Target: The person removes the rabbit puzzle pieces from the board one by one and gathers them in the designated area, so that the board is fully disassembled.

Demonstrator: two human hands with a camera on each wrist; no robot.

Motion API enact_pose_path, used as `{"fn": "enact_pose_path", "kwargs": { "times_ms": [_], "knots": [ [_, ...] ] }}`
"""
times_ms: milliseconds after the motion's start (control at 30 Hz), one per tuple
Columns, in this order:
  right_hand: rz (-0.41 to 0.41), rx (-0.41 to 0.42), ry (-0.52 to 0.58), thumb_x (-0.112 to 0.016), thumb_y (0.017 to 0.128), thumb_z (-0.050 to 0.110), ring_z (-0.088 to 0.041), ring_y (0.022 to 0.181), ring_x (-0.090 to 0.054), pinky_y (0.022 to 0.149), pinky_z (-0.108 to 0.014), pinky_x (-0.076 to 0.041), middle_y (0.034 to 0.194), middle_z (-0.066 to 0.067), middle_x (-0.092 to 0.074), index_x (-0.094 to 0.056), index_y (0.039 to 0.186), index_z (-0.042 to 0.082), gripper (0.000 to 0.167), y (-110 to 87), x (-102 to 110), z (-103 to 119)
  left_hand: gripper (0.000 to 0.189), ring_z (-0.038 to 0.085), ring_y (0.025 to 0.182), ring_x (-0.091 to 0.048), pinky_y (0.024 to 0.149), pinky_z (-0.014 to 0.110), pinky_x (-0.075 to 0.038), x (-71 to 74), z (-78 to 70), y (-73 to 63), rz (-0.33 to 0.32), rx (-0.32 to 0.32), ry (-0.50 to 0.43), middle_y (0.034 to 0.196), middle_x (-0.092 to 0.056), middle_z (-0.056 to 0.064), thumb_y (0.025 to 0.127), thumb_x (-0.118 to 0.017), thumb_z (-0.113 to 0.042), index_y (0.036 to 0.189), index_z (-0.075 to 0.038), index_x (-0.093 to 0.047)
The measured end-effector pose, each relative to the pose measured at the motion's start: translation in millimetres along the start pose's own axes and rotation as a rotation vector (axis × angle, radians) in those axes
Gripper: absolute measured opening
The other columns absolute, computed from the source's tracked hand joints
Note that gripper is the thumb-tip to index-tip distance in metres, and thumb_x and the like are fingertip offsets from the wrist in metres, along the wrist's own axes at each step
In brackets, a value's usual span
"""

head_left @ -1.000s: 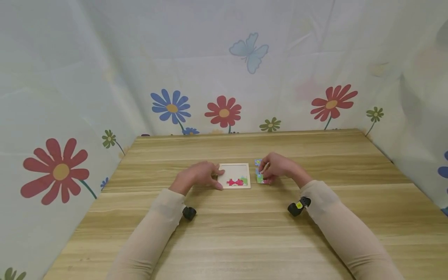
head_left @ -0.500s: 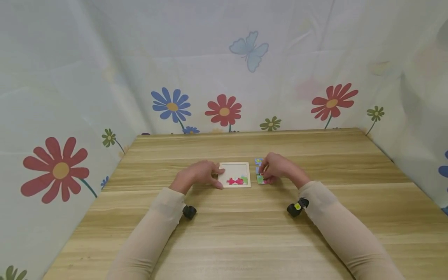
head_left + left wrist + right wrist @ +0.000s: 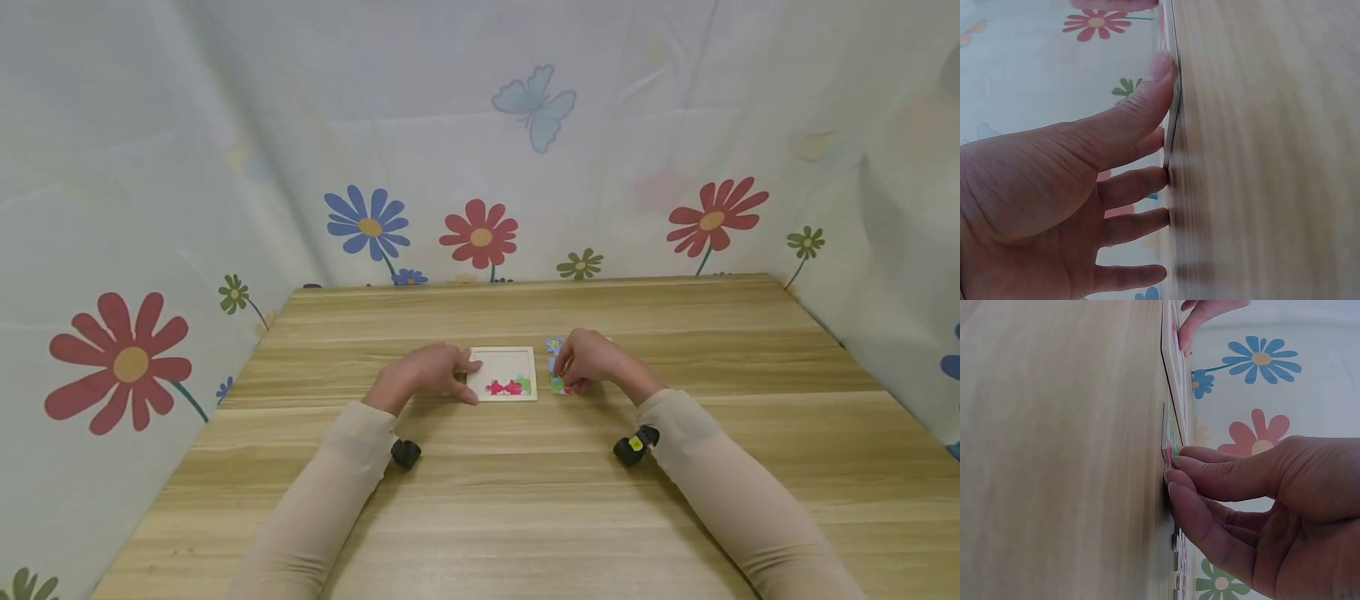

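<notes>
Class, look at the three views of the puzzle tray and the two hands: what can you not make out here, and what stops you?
- Loose puzzle pieces: head view, mostly hidden by the right hand; their number is unclear.
- Picture on the puzzle tray: head view, too small; both wrist views show it edge-on.
- Left hand: left wrist view, tabletop blurred.
- Whether the right hand has lifted a piece: right wrist view, fingertips cover it.

You've got a pale wood-grain table [image 3: 525, 483], white-framed puzzle tray [image 3: 504, 357] showing pink and green, green-blue loose pieces [image 3: 556, 367], beige sleeves [image 3: 330, 492], white curtain [image 3: 225, 167] printed with red and blue flowers and a butterfly.
</notes>
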State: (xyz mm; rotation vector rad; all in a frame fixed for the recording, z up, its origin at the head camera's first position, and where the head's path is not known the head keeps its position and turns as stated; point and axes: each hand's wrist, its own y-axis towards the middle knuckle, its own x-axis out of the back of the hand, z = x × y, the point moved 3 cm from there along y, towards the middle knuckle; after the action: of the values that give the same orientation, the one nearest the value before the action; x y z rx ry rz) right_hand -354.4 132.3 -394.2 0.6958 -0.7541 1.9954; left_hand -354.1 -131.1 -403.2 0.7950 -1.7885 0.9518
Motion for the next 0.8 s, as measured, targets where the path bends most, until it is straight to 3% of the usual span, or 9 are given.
{"fn": "enact_pose_path", "kwargs": {
  "times_ms": [367, 800],
  "knots": [
    [-0.025, 0.031, -0.004, -0.066, 0.085, -0.01, -0.018, 0.062, -0.068, 0.062, -0.032, -0.059, 0.081, -0.012, -0.073, -0.075, 0.101, -0.008, 0.018, 1.2, 4.5, 8.9, 0.074, 0.028, 0.146, -0.032, 0.118, 0.042, -0.026, 4.1, 3.5, 1.7, 0.011, 0.006, -0.007, 0.157, -0.037, 0.008, 0.08, -0.079, -0.049, 0.144, -0.023, -0.053],
    [0.021, 0.08, -0.062, -0.071, 0.088, -0.005, -0.016, 0.06, -0.064, 0.058, -0.027, -0.056, 0.084, -0.012, -0.07, -0.075, 0.106, -0.004, 0.019, 22.8, -24.9, 60.5, 0.076, 0.026, 0.144, -0.036, 0.116, 0.042, -0.03, 5.0, 3.0, 3.7, 0.02, 0.011, -0.025, 0.156, -0.038, 0.008, 0.078, -0.08, -0.05, 0.144, -0.024, -0.053]
  ]
}}
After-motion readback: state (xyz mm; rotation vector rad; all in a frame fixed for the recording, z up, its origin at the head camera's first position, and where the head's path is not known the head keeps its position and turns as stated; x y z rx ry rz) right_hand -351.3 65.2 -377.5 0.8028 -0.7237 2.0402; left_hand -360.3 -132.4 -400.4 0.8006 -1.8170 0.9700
